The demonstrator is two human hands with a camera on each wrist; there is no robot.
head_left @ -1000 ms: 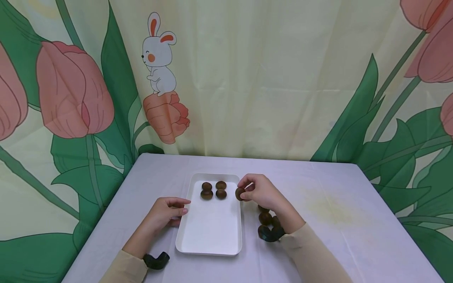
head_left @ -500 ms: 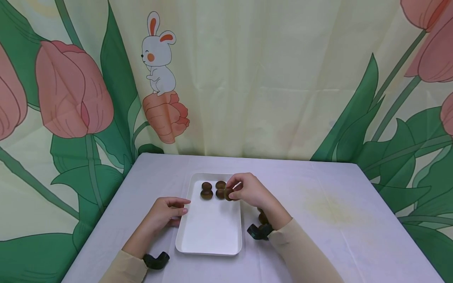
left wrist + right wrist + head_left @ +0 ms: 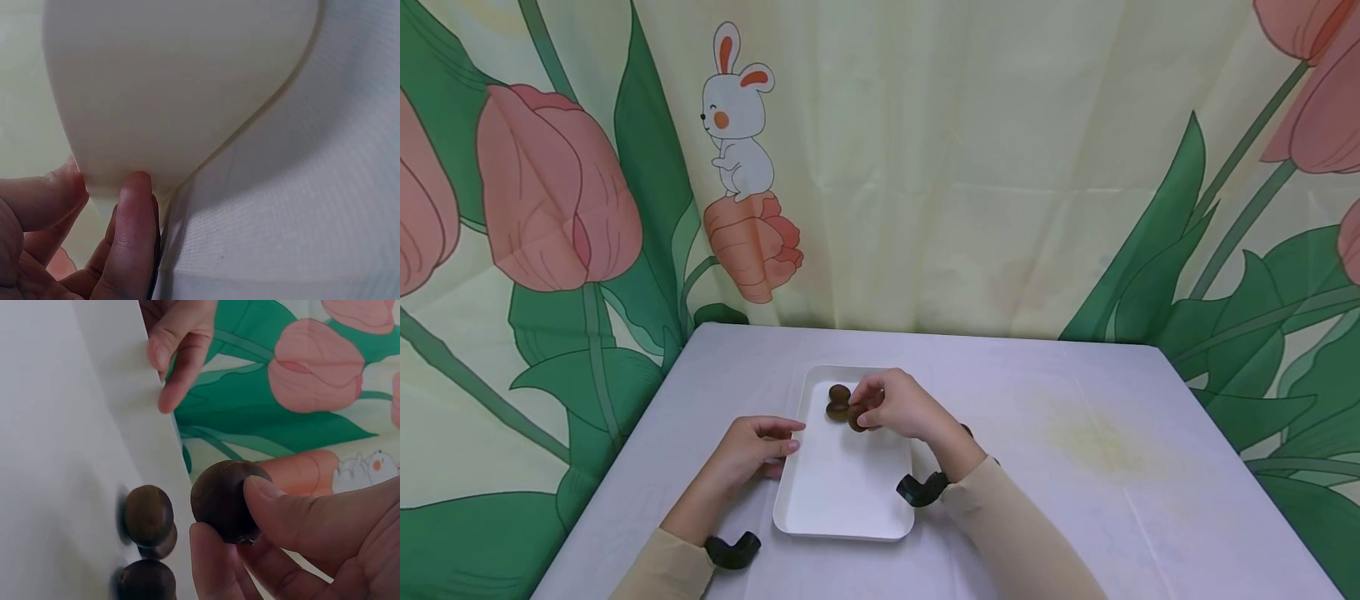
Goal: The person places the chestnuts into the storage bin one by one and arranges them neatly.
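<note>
My right hand [image 3: 891,406] pinches a dark brown round fruit [image 3: 225,500] between thumb and fingertips, over the far part of a white rectangular tray [image 3: 842,500]. The fruit has a small ragged tip on its lower side in the right wrist view. To its left in the tray lie two similar brown fruits [image 3: 838,412], one behind the other; a further fruit [image 3: 147,581] in the tray shows in the right wrist view. My left hand [image 3: 758,448] holds the tray's left rim, its fingertips [image 3: 134,194] against the outer wall in the left wrist view.
The tray stands on a white-covered table [image 3: 1075,500]. More brown fruits, right of the tray, are mostly hidden by my right forearm. Black devices [image 3: 732,551] sit at both wrists. A printed curtain [image 3: 925,167] hangs along the table's far edge.
My right hand has carried the held fruit leftward from the tray's right edge to over its middle. It now covers the right pair of fruits in the head view. The left hand stays put.
</note>
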